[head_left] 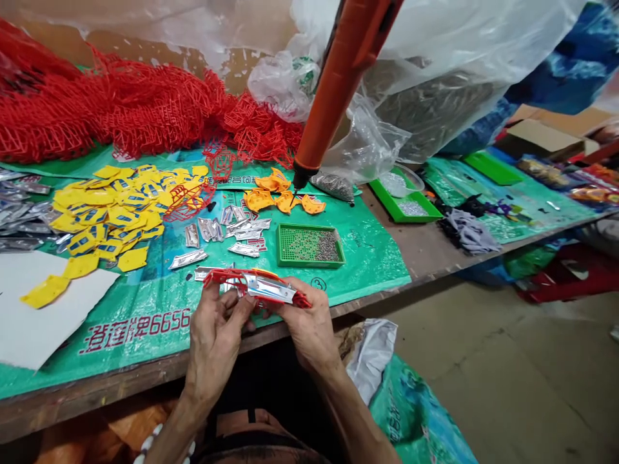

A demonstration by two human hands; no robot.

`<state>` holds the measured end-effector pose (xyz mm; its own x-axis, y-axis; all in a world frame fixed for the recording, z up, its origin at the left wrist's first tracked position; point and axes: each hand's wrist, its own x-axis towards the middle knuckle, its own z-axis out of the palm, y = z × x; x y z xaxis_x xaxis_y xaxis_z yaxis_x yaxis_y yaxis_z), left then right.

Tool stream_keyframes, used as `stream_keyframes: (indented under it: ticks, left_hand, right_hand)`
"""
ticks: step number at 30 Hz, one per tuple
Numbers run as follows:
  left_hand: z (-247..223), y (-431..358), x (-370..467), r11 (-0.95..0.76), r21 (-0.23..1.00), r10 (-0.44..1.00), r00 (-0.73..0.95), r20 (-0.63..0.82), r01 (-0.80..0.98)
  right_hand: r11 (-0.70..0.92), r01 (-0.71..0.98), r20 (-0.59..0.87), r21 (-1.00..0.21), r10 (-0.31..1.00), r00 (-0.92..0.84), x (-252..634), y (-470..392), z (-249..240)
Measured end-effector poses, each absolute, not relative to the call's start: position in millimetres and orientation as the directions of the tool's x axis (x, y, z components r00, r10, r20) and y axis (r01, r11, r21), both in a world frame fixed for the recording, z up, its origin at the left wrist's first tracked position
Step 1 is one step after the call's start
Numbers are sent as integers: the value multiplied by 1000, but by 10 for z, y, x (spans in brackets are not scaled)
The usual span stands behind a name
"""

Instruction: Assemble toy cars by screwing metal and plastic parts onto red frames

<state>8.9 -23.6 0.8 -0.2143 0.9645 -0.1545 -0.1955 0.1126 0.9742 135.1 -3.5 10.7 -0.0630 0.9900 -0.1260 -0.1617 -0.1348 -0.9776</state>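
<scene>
Head view: where's the red-and-silver piece (271, 289)?
Below the frame's centre, pinched between left hand (215, 328) and right hand (312, 325).
Any writing?
Green sheet (370, 254): circled 3 (318, 283) near centre, red characters (130, 333) lower left.

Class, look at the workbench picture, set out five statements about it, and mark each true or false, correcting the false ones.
1. The left hand and right hand both hold the red-and-silver piece. True.
2. The perforated green tray stands left of the yellow pieces. False: it stands to their right.
3. The orange tool points down toward the orange pieces. True.
4. The white bracelet is on the right arm. False: it is on the left arm.
5. The red frames are heaped behind the yellow pieces. True.
</scene>
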Motion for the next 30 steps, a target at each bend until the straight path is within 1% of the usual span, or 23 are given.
stream_keyframes:
  ticks: [3,5,6,7,8,9,10,11,12,13,14,16,19,21,22,23,24,25,26,27,28,29,30]
  left_hand:
    - [53,-232,115,136,981,979,-134,-155,-140]
    - [65,-267,112,133,991,977,-166,-136,-29]
    - [61,-296,101,106,992,968,-238,-86,74]
    - [49,-329,83,60,976,950,-312,9,211]
    - [31,-361,61,-7,925,911,-379,162,380]
    - [9,-387,36,-111,828,869,-351,349,550]
    - [-14,-403,10,-241,689,821,-235,520,683]
    - [-35,-406,-14,-382,530,766,-62,640,757]
    - [-52,-397,-33,-497,386,711,110,695,777]
    - [-64,-377,-47,-581,282,663,243,708,763]
    - [-69,-352,-56,-639,224,632,337,698,736]
    - [-64,-296,-60,-683,226,626,399,670,694]
    - [-11,-232,-56,-679,305,660,373,652,668]
    - [61,-196,-60,-665,360,684,342,644,654]
    - [108,-177,-63,-658,405,702,322,635,635]
    - [159,-157,-63,-612,491,747,248,617,619]
    - [210,-137,-61,-510,621,828,144,543,594]
    - [258,-117,-53,-379,755,904,41,425,535]
    - [298,-96,-40,-224,872,963,-39,267,436]
    - [328,-74,-22,-71,952,991,-88,101,297]
    - [347,-51,0,62,988,994,-100,-47,145]
    - [357,-28,26,167,986,982,-91,-167,0]
    - [361,-6,53,242,963,965,-75,-252,-121]
  right_hand:
    - [-162,-220,-156,-962,987,-48,1392,-17,111]
    - [-176,-253,-177,-951,984,-20,1426,-2,107]
    - [-180,-264,-185,-948,983,-6,1444,5,105]
    - [-183,-276,-191,-944,982,4,1463,13,104]
    - [-187,-289,-197,-939,980,6,1479,19,105]
    - [-194,-303,-203,-933,979,-2,1491,25,110]
    - [-202,-317,-207,-927,978,-18,1499,29,118]
    - [-212,-331,-210,-919,977,-41,1502,31,129]
    - [-223,-344,-214,-912,975,-64,1501,31,143]
    - [-235,-358,-219,-904,972,-84,1498,29,159]
    - [-246,-377,-225,-893,969,-101,1496,26,176]
    - [-274,-418,-249,-866,962,-114,1500,18,209]
    - [-311,-443,-290,-841,950,-115,1544,4,261]
    - [-319,-432,-282,-844,948,-148,1591,-4,305]
    - [-313,-425,-264,-849,949,-173,1615,-7,330]
    - [-301,-413,-240,-860,951,-193,1637,-11,354]
    - [-280,-390,-216,-877,956,-200,1656,-14,375]
    - [-244,-352,-187,-903,964,-188,1672,-18,391]
    - [-185,-293,-143,-938,977,-158,1684,-21,401]
    - [-93,-203,-70,-975,991,-118,1693,-26,402]
    - [24,-83,31,-996,996,-85,1700,-31,396]
    - [148,52,144,-988,987,-77,1706,-37,384]
    - [263,176,249,-949,963,-101,1711,-42,368]
